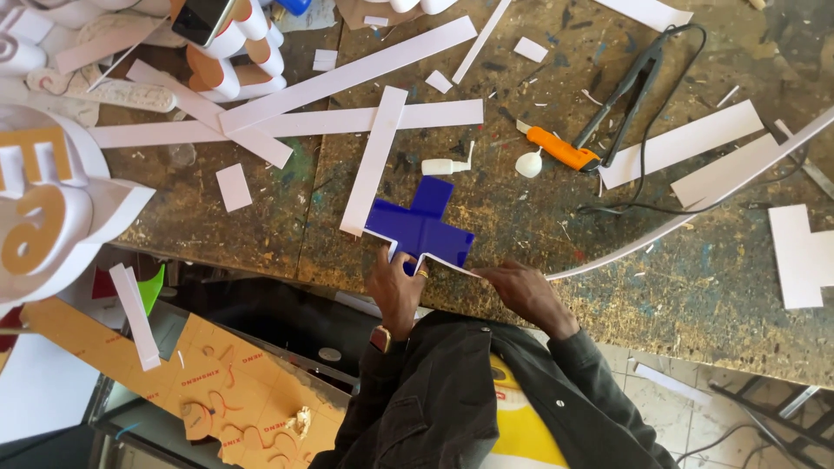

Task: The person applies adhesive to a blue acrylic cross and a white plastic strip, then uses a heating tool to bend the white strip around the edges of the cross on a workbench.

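Note:
A blue cross-shaped panel (pixel 423 224) lies flat near the front edge of the paint-stained workbench (pixel 678 260). My left hand (pixel 395 285), with a ring and a wristwatch, grips the cross's near lower edge, fingers closed on it. My right hand (pixel 524 291) pinches a long thin white strip (pixel 695 213) where it meets the cross's lower right corner. The strip runs along the cross's edge, then curves away across the bench to the upper right.
Long white strips (pixel 347 117) cross behind the cross. A small glue bottle (pixel 445 165), an orange utility knife (pixel 563 149) and a black corded tool (pixel 630 87) lie further back. White raised letters (pixel 43 200) sit at left, a phone (pixel 201 19) top left.

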